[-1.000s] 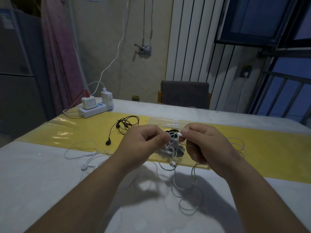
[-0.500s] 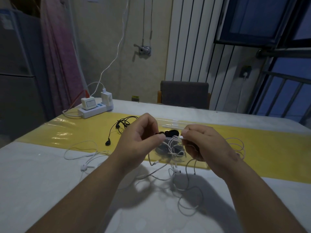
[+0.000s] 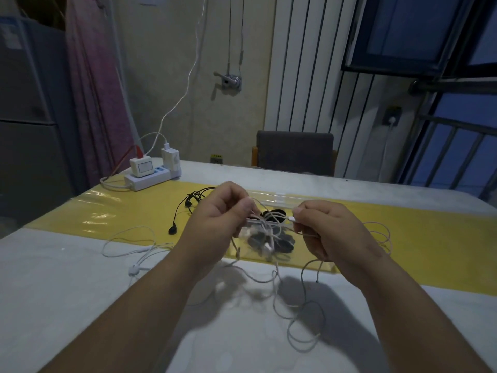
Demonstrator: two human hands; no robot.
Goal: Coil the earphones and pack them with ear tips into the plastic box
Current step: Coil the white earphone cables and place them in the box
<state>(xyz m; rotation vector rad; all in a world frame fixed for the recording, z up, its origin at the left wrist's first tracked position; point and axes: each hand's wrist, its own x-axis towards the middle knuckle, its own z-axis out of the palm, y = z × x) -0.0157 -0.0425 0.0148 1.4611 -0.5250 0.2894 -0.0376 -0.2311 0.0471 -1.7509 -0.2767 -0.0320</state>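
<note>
The white earphones (image 3: 271, 238) are held above the table (image 3: 67, 292), between our two hands, just in front of the clear plastic box (image 3: 269, 232). The stretched part of the cord runs almost level from 9 o'clock to 3 o'clock, and the loose rest hangs down toward 6 o'clock and lies in loops on the white cloth.

Starting at the left, a white power strip (image 3: 146, 180) with chargers stands at the far edge, about 10 o'clock from the hands. Nearer to us, a second white cable (image 3: 134, 243) lies loose at 9 o'clock. A pair of black earphones (image 3: 188, 208) lies on the yellow mat (image 3: 107, 219), just behind our left hand.

Our left hand (image 3: 217, 224) is closed and pinches the white cord between thumb and forefinger. The plastic box sits on the mat directly behind the cord; dark round pieces show inside it, but we cannot tell exactly what they are. The hanging cord crosses in front of the box and partly hides it.

Our right hand (image 3: 330, 232) is also closed; its thumb and forefinger grip the small white plug end, which points to 9 o'clock. More white cord loops lie at 3 o'clock, behind this hand.
</note>
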